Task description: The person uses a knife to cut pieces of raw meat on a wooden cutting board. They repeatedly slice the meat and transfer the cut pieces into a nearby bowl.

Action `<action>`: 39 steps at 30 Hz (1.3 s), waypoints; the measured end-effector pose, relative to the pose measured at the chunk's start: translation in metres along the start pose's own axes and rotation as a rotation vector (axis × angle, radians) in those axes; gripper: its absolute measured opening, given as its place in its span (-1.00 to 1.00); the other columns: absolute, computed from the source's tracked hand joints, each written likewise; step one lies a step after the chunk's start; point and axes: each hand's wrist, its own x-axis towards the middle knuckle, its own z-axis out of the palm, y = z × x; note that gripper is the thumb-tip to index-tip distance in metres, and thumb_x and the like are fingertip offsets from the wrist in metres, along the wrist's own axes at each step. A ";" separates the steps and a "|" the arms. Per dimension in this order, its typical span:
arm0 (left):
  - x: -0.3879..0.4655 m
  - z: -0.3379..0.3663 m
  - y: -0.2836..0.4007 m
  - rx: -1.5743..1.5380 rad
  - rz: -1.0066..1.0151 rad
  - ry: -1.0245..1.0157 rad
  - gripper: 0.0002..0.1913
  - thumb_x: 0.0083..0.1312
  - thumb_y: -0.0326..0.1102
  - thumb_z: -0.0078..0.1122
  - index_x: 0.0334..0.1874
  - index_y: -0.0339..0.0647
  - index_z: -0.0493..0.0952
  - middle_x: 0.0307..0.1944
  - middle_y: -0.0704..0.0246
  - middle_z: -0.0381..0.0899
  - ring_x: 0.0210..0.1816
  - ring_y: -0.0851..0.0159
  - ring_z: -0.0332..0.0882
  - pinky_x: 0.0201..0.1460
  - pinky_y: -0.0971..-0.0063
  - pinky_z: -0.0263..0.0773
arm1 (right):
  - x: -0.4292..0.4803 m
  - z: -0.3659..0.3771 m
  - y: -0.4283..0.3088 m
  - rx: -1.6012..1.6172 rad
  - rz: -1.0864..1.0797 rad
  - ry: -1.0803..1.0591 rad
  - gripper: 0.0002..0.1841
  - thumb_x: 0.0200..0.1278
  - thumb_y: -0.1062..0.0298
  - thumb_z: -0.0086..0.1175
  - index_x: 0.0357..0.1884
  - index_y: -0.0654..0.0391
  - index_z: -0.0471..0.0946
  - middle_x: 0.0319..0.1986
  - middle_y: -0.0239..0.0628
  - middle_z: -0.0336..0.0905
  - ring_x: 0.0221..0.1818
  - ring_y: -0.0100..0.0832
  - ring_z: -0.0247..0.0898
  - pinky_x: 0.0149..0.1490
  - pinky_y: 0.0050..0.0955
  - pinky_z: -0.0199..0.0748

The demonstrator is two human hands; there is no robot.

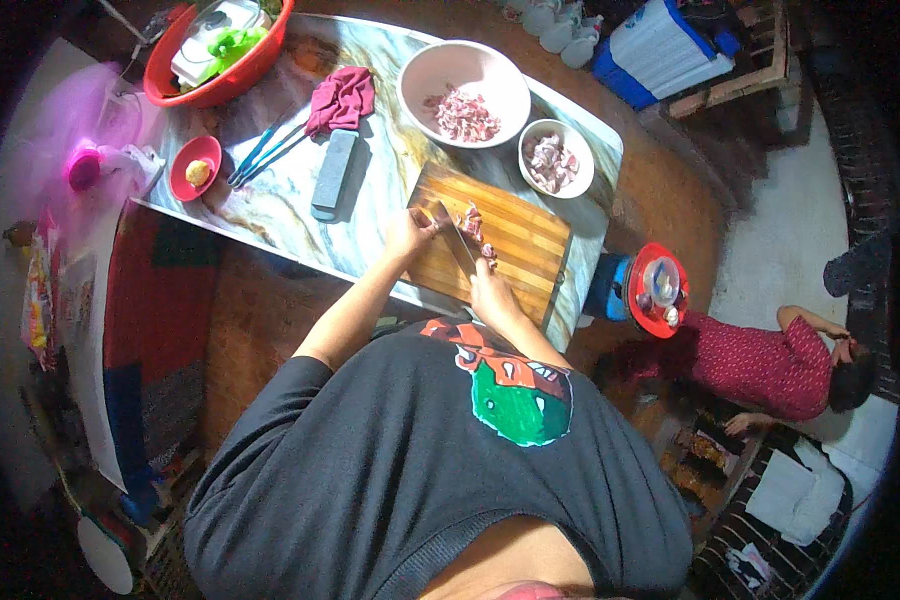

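My right hand point(493, 290) grips the handle of a broad-bladed kitchen knife point(457, 241) over a striped wooden cutting board point(529, 232). My left hand point(411, 234) is at the far end of the blade, its fingertips bent close to the metal. Whether those fingers pinch the blade or a scrap cannot be made out. Small pieces of raw meat point(471, 223) lie on the board along the right side of the blade. Beyond the board, a large pale bowl point(427, 71) holds chopped meat, and a smaller white bowl point(526, 159) holds larger chunks.
On the marble-patterned table point(270, 217) are a sharpening stone point(334, 176), a maroon cloth point(343, 97), blue-handled utensils point(259, 157), a small red bowl point(180, 161) and a red basin point(225, 94). A red plate point(649, 326) stands off the right edge. Another person point(765, 360) is at right.
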 end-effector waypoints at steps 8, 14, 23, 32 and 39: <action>-0.004 -0.007 0.010 -0.027 -0.091 -0.093 -0.72 0.11 -0.15 0.42 -0.40 -0.24 0.63 -0.50 0.26 0.67 -0.41 0.25 0.66 -0.29 0.34 0.51 | -0.001 -0.010 0.012 -0.008 -0.019 -0.002 -0.72 0.39 0.32 -0.11 0.01 0.22 0.17 -0.52 0.28 0.50 -0.42 0.30 0.48 -0.35 0.20 0.37; -0.005 0.001 0.000 0.017 0.070 -0.058 -0.77 0.11 -0.20 0.39 -0.39 -0.24 0.64 -0.48 0.23 0.67 -0.39 0.24 0.66 -0.27 0.33 0.52 | -0.011 -0.032 0.019 -0.025 0.050 0.094 -0.79 0.39 0.30 -0.11 -0.06 0.14 0.21 -0.53 0.24 0.52 -0.42 0.30 0.48 -0.34 0.19 0.38; -0.005 -0.004 0.050 -0.038 0.254 -0.107 -0.91 0.05 -0.43 0.36 -0.44 -0.22 0.60 -0.53 0.31 0.63 -0.43 0.31 0.63 -0.30 0.45 0.50 | -0.043 -0.055 0.029 -0.162 -0.022 0.332 -0.69 0.29 0.24 0.04 -0.03 0.13 0.27 -0.34 0.08 0.57 -0.33 0.15 0.56 -0.27 0.03 0.51; 0.000 -0.006 0.060 0.048 0.512 -0.012 -0.69 0.09 -0.26 0.40 -0.17 -0.20 0.54 -0.31 0.29 0.53 -0.20 0.23 0.51 -0.11 0.36 0.43 | -0.063 -0.059 0.039 -0.200 0.013 0.278 -0.49 0.01 0.31 0.28 -0.02 0.07 0.28 -0.25 -0.09 0.60 -0.26 0.05 0.58 -0.19 -0.05 0.54; -0.004 0.014 0.089 0.393 0.548 -0.253 -0.76 0.10 -0.11 0.39 -0.19 0.07 0.70 -0.14 0.26 0.56 -0.04 0.10 0.51 0.02 0.25 0.43 | -0.075 -0.067 0.038 -0.189 -0.162 0.337 -0.50 0.04 0.32 0.22 0.02 0.09 0.28 -0.31 -0.03 0.58 -0.24 0.06 0.56 -0.21 -0.01 0.53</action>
